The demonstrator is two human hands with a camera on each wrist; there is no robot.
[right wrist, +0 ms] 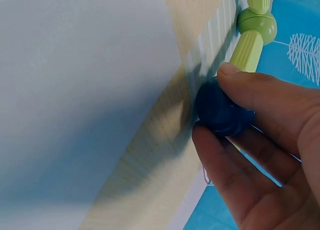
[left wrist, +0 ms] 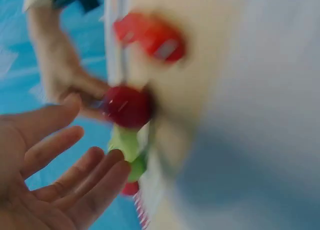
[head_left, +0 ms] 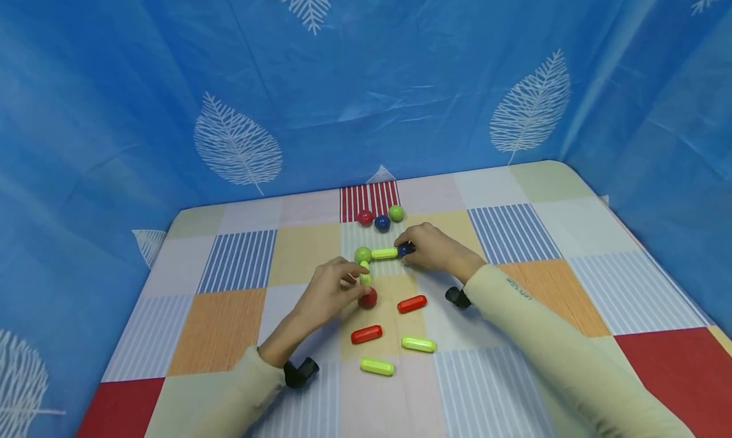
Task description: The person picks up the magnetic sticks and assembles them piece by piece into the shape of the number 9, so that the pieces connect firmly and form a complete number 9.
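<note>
1. Done, by the look of it: an L-shaped run is laid out on the counter, with a green ball as its corner, one lime stick to a blue ball and a second lime stick to a red ball.
2. Blue ball pinched between thumb and fingers by the right grip; joint there judged made or nearly so.
3. Left grip released, fingers extended beside the red ball; contact cannot be told.
4. Left over: two red rods and two lime rods, loose on the near side; three spare balls grouped beyond the run. Perhaps half the pieces are used.
5. Whole layout given only by the head view; no loose rods are caught by the right wrist view.
6. Pinch on the blue ball shown plainly by the right wrist view, though the stick's entry is covered by the thumb; in the head view the ball is partly hidden.
7. Spread fingers of the left hand best shown by the left wrist view, despite blur.
</note>
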